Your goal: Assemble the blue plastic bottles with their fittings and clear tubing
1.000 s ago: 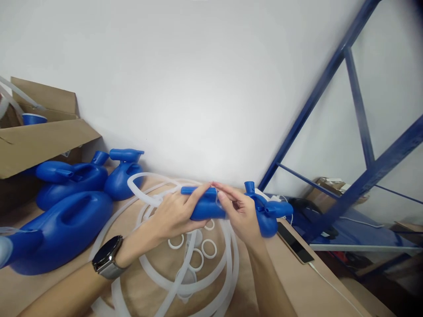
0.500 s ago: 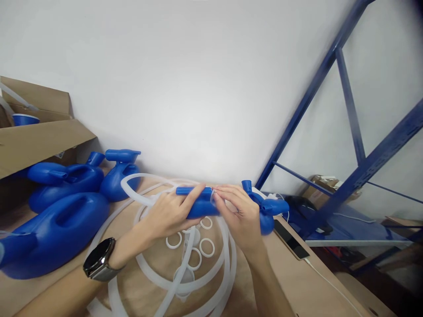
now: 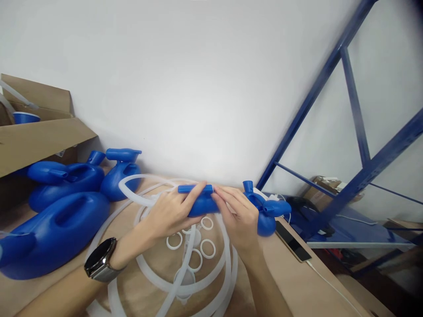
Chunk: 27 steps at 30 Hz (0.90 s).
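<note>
My left hand (image 3: 175, 209), a watch on its wrist, is wrapped around a blue plastic piece (image 3: 202, 205) with a narrow tube along its top. At the piece's right end, my right hand (image 3: 236, 207) has its fingers pinched together against the rim. A thin whitish edge shows there; most of what those fingers hold is hidden. Beneath my hands lie several white rings (image 3: 208, 248) and a clear plastic cap (image 3: 185, 277). Coils of translucent hose (image 3: 145, 275) surround them on the table (image 3: 271, 268).
Blue plastic jugs (image 3: 59, 237) stand at the left before an open cardboard box (image 3: 46, 136). More blue parts (image 3: 266, 220) lie right of my hands, near a phone (image 3: 292, 240) on a cable. A blue metal rack (image 3: 353, 176) rises at the right; a wall closes the back.
My right fingers have closed further over the piece's right end, covering a clear, round-edged part seen there before. My left hand keeps its grip on the blue piece.
</note>
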Available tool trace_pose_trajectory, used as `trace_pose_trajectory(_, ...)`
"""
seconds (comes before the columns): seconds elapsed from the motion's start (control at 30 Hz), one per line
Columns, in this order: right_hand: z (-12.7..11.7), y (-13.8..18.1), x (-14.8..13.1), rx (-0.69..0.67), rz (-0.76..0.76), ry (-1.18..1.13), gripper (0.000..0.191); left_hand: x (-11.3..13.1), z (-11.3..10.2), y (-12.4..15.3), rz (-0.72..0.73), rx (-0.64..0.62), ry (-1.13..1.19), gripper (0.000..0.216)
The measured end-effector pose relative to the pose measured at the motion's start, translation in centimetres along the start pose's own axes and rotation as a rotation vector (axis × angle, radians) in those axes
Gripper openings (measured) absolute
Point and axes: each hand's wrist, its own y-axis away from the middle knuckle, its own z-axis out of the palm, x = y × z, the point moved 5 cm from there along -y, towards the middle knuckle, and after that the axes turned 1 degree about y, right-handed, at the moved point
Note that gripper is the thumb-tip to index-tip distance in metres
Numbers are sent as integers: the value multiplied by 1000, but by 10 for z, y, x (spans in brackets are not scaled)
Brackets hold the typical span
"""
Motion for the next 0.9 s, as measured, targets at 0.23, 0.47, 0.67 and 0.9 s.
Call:
trace_pose_trajectory(0.23,9,3,31,-89,596,-408,8,1,2,1,23,-31,-8,78)
trace_pose_trajectory(0.47,23,13,54,-148,875,-743,28,9,4,3,41,-22,-57,76)
trace_pose_trajectory(0.67,25,13,59,-202,860,-878,34,15,-1,2,57,-24,-12,77)
trace_pose_trajectory(0.9,19,7,55,-262,685,-808,28,16,-5,0,112,-58,11,78)
